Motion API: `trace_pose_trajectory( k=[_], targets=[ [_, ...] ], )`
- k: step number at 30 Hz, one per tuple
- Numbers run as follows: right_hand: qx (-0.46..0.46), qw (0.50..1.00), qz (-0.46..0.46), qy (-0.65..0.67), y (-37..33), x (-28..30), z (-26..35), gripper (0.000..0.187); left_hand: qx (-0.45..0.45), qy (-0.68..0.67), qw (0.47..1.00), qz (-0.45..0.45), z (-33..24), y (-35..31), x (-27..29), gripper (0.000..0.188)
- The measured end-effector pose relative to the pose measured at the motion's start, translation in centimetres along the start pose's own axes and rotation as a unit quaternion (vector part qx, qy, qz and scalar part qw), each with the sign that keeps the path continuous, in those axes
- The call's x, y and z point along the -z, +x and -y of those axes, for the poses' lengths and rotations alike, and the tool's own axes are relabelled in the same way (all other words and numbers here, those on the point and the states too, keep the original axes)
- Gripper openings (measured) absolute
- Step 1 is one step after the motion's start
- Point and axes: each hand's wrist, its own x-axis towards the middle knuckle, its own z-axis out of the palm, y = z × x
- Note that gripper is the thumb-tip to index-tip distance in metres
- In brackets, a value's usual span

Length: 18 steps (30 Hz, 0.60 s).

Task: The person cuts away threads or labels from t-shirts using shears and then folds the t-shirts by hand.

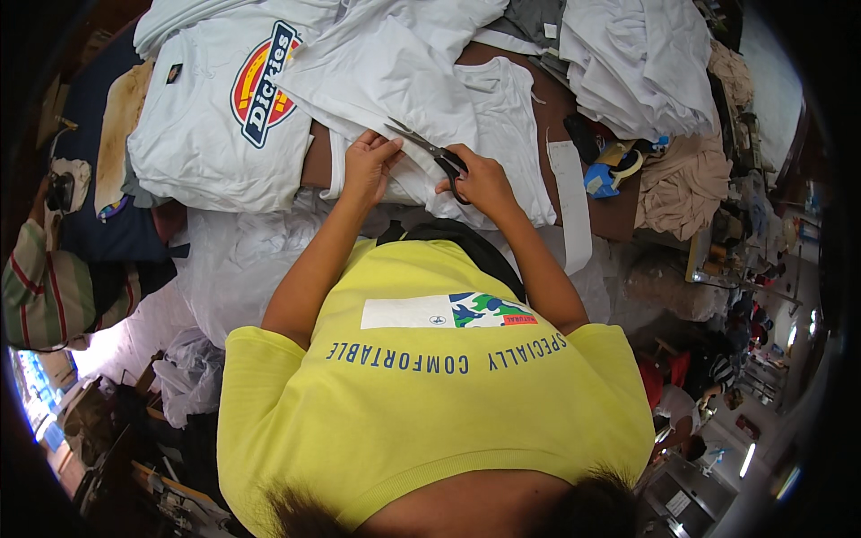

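Note:
A pair of black-handled scissors (443,156) is in my right hand (484,184), with the fingers around the handle loops. Their blades point up and to the left, slightly parted, over a white garment (421,94) spread across the table. My left hand (369,167) pinches the near edge of that garment, just left of the blade tips. Whether a thread lies between the blades is too small to tell. To the left of my hands lies a stack of folded white T-shirts (206,125), the top one bearing a colourful printed logo.
Heaped white garments (637,63) fill the far right. Nearer, a long white paper strip (569,202) hangs over the brown table's (617,202) front edge, beside a tape roll (630,167) and beige cloth (686,184). At left, another person's striped sleeve (54,291) is near an iron (65,190).

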Motion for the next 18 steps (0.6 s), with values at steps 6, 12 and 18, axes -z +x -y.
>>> trace_pose_trajectory(
  k=[6,12,18],
  targets=[
    [-0.018,1.000,0.000,0.005,-0.3,-0.4,-1.0,0.060,0.009,-0.012,1.000,-0.016,-0.7,1.0,0.6,0.027],
    [-0.014,0.999,0.004,-0.042,0.9,0.7,2.2,0.063,0.002,0.001,1.000,-0.012,-0.7,1.1,0.7,0.027],
    [-0.007,1.000,0.009,-0.015,1.6,0.0,0.8,0.059,-0.003,0.005,1.000,-0.003,-1.0,1.0,0.6,0.025]
  ],
)
